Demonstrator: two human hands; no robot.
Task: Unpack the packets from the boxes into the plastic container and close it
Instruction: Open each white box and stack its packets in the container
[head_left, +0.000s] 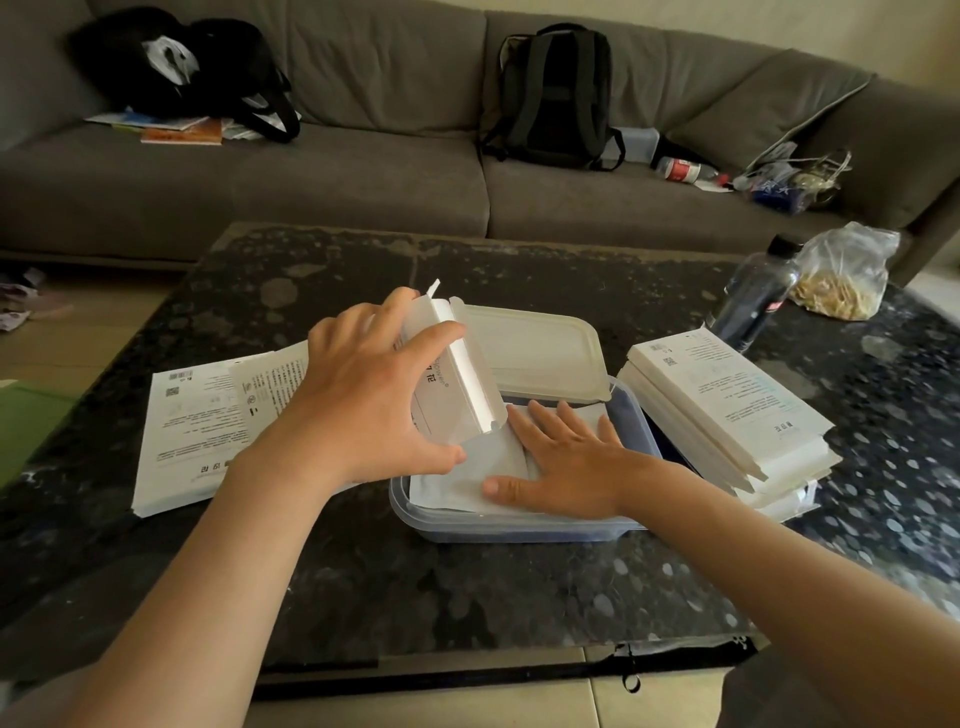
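Observation:
A clear plastic container (631, 415) stands mid-table, its white lid (535, 348) lying against its far rim. White packets (467, 478) lie inside. My right hand (561, 462) rests flat on them, fingers straight. My left hand (363, 395) grips an opened white box (457, 374), tilted above the container's left side with its open flap end downward. A stack of white boxes (727, 410) sits right of the container. Flat white boxes (208, 426) lie to the left.
A dark water bottle (753, 301) and a clear bag of snacks (841, 275) stand at the table's far right. A grey sofa (363, 176) with a backpack (556, 98) and bags runs behind the dark stone table (467, 587).

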